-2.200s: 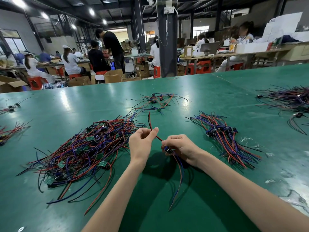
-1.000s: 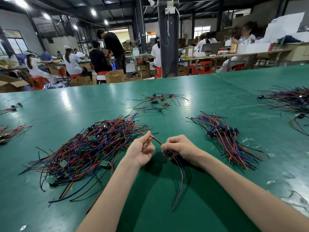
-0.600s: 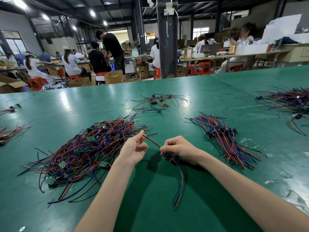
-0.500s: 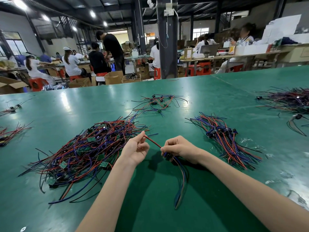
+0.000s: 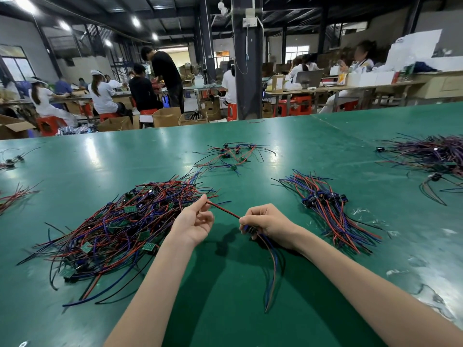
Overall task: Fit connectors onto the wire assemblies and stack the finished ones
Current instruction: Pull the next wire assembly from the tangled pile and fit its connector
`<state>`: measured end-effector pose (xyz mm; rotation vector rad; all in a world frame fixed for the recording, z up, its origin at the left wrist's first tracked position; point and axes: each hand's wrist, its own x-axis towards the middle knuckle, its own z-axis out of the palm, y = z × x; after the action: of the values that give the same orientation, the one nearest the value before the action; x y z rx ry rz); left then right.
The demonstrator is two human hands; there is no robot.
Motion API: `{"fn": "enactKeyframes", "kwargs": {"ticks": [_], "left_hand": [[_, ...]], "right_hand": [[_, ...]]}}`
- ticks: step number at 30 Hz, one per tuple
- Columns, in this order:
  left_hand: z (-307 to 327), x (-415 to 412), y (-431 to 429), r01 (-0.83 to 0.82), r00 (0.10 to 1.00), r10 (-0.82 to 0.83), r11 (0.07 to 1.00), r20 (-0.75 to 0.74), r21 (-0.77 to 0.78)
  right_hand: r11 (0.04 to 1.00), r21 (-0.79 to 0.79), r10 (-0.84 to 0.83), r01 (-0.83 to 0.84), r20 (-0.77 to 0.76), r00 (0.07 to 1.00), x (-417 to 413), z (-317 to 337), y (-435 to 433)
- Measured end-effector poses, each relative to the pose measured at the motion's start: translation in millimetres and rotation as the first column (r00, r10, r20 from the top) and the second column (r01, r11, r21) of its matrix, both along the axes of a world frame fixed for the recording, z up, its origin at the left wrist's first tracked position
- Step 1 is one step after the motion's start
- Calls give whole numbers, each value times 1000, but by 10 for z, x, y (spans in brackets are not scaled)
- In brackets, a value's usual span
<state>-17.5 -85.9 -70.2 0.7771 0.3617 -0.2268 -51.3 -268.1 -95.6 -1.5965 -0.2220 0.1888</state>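
My left hand pinches the far end of a red wire between thumb and forefinger, with the other fingers curled toward the palm. The wire runs straight and tight, down to the right, into my right hand. This hand is closed around a small dark connector. Only a little of it shows under the fingers, so I cannot say for sure whether the red wire sits in it. From under the right hand a thin bundle of loose wires, blue, red and dark, comes toward me and lies on the green table. Both hands are near each other, in the middle in front of me.

To the left lies a big tangled pile of red, blue and black wires with small green boards among them; its edge is just beside my left wrist. To the right, apart from my right hand, lies a tidier stack of assemblies, with its dark connectors gathered in a row across it. Farther away in the middle there is a small scatter of wires, and at the far right a dark heap. Behind the table, people sit at other tables.
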Motion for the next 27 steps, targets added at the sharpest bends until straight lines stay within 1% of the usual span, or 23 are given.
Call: {"fn": "enactKeyframes", "kwargs": {"ticks": [3,4,5,7,10,11,12,13,14,16,17,19,21,23,25,26,27], "left_hand": [[-11,-14,-4,-100,993,85,974,83,202],[-6,-9,-2,-133,988,108,962,112,238],[5,-2,3,-148,985,120,960,127,239],[29,13,16,-126,989,111,980,101,155],[27,34,44,-54,999,54,997,-4,-55],[13,42,58,-44,999,42,994,-29,-98],[0,50,65,-42,999,38,994,-37,-97],[-13,57,72,-45,999,44,998,-28,-46],[-26,64,71,-55,998,56,998,-8,42],[-53,75,63,-98,995,88,967,55,234],[-61,80,60,-127,990,105,948,90,291],[-55,85,59,-161,984,128,934,123,320],[-32,84,71,-151,987,128,951,101,270],[-26,82,94,-106,994,102,984,37,143],[-53,86,112,-72,997,72,997,-23,12],[-63,84,116,-61,997,60,998,-38,-20],[-65,78,115,-54,998,53,998,-37,-21]], "right_hand": [[1000,-12,-13,13,10,1000,-8,-15,-6],[1000,-9,-17,17,13,1000,-9,-16,-6],[1000,-4,-18,19,14,1000,-11,-16,-9],[1000,0,-19,19,16,1000,-15,-10,-7],[1000,-9,-20,20,21,1000,-24,9,6],[1000,-17,-22,23,25,999,-29,15,12],[999,-24,-26,26,28,999,-34,19,21],[999,-28,-29,30,30,999,-41,19,27],[999,-29,-31,32,30,999,-48,19,34],[999,-27,-24,25,22,999,-65,17,41],[1000,-25,-15,15,16,1000,-74,18,39],[1000,-24,6,-6,3,1000,-89,27,29],[999,-24,38,-39,-6,999,-100,38,20],[996,-27,83,-84,-13,996,-114,52,24],[993,-37,113,-114,-15,993,-125,62,34],[992,-43,121,-121,-17,993,-131,68,37],[991,-47,125,-125,-20,992,-138,73,36]]}}
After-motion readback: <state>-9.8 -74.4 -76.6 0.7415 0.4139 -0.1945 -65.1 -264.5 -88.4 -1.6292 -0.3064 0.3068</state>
